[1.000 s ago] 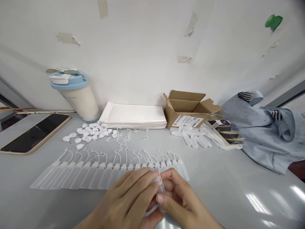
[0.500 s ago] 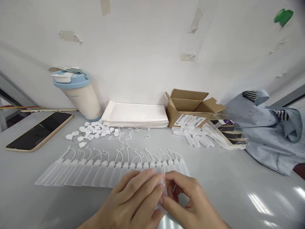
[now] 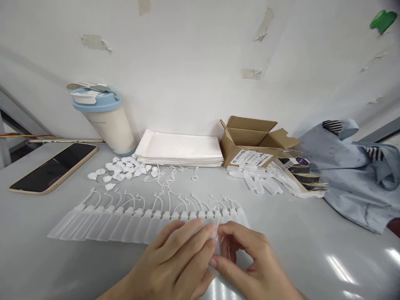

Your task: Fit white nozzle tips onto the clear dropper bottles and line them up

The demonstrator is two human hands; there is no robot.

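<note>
Between my hands is a clear plastic sleeve [image 3: 218, 246], mostly hidden by fingers. My left hand [image 3: 176, 260] wraps round it from the left, its fingers together over the top. Thumb and index finger of my right hand [image 3: 250, 258] close on its right side, near the upper end, and the other fingers are curled in. Just beyond lies a row of similar clear sleeves [image 3: 114, 225], side by side, with white caps and thin white loop ties [image 3: 131, 196] pointing away from me. My hands cover part of this row.
Behind the row are small white caps [image 3: 126, 168] and loose white ties [image 3: 168, 177]. Further back stand a tumbler [image 3: 109, 125], stacked white envelopes [image 3: 179, 148] and a cardboard box [image 3: 243, 141] with loose sleeves [image 3: 258, 183] before it. A phone [image 3: 54, 168] lies left; blue cloth [image 3: 353, 179] lies right.
The view has shifted slightly. Both hands stay around the sleeve; the white tie that stood up between my fingertips shows less clearly now.
</note>
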